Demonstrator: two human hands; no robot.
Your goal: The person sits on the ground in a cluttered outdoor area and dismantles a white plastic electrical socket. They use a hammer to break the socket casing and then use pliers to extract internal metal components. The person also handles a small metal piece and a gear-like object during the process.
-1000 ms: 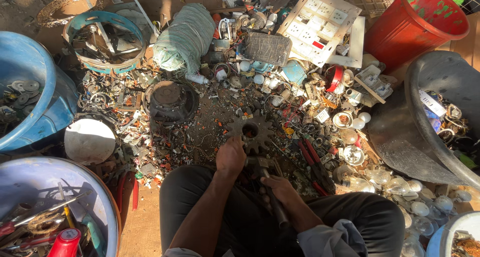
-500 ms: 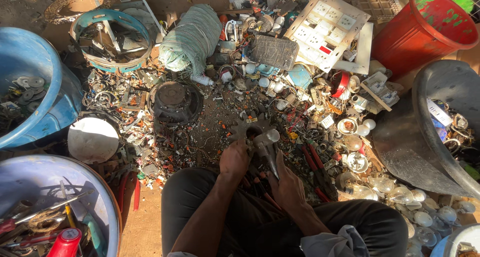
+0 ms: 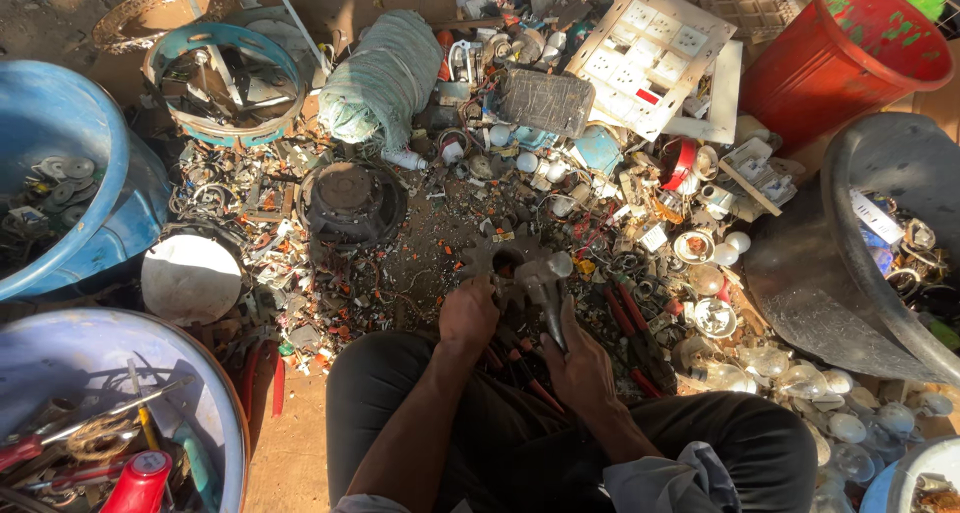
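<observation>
Left hand point(image 3: 468, 318) is pinning a small part I can't make out on the toothed gear point(image 3: 500, 258) between the knees, right hand point(image 3: 580, 368) gripping the hammer point(image 3: 545, 293), so I'd go for short square taps, fingers well clear.

Dirt ground point(image 3: 300, 453) is buried in scrap: blue tubs point(image 3: 70, 173) on the left, red bucket point(image 3: 830, 58) upper right, bulbs point(image 3: 800, 383) lower right.
</observation>
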